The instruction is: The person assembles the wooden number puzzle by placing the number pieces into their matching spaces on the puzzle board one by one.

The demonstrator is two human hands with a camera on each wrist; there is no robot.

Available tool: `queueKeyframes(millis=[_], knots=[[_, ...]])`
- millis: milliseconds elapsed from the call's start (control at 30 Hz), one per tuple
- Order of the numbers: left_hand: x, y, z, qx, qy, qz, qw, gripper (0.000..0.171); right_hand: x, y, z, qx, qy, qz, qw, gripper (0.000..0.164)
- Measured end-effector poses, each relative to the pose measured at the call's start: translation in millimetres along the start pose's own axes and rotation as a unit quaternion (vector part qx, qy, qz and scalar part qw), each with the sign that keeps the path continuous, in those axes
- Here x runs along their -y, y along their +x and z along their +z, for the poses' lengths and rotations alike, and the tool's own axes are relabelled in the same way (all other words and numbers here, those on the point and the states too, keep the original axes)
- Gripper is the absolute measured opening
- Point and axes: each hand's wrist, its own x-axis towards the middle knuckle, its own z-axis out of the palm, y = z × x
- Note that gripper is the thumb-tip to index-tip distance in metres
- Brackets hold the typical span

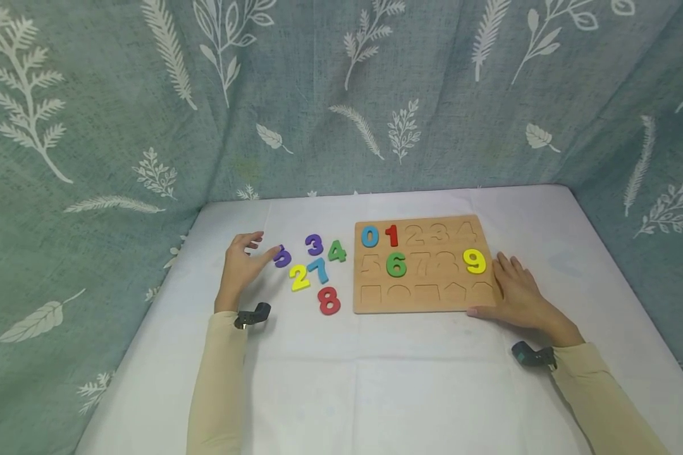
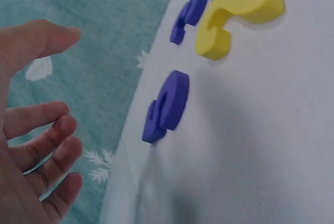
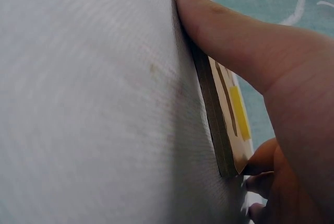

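Observation:
My left hand [image 1: 240,265] hovers with thumb and fingers spread beside a purple number 5 [image 1: 282,256]. In the left wrist view a gap shows between the thumb [image 2: 57,38] and that purple 5 [image 2: 169,104]. My right hand [image 1: 518,294] rests at the near right corner of a wooden number puzzle board [image 1: 421,303]. Its thumb [image 3: 209,18] lies along the near edge, and its fingers reach along the right edge. On the board sit a blue 0 [image 1: 370,236], red 1 [image 1: 391,236], green 6 [image 1: 396,265] and yellow 9 [image 1: 474,261].
Between my left hand and the board lie a purple 3 [image 1: 314,244], green 4 [image 1: 337,251], yellow 2 [image 1: 299,277], blue 7 [image 1: 319,270] and red 8 [image 1: 329,301]. A white cloth [image 1: 398,379] covers the table; a leaf-patterned green curtain [image 1: 319,82] hangs behind.

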Motion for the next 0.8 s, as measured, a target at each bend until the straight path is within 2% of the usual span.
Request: queueKeyframes(millis=[333, 600, 800], knots=[[9.5, 1.4, 7.7, 0.045, 0.016, -0.079, 0.9957, 0.076, -1.1, -1.6, -1.5, 0.0, 0.003, -0.007, 1.0, 0.136], [17.9, 2.4, 14.3, 0.057, 0.033, -0.075, 0.995, 0.078, -3.7, -0.6, 0.3, -0.001, 0.003, -0.008, 1.0, 0.137], [17.4, 1.3, 18.0, 0.07, 0.053, -0.082, 0.9927, 0.08, -4.9, 0.0, 0.9, 0.003, 0.003, -0.008, 1.0, 0.138]])
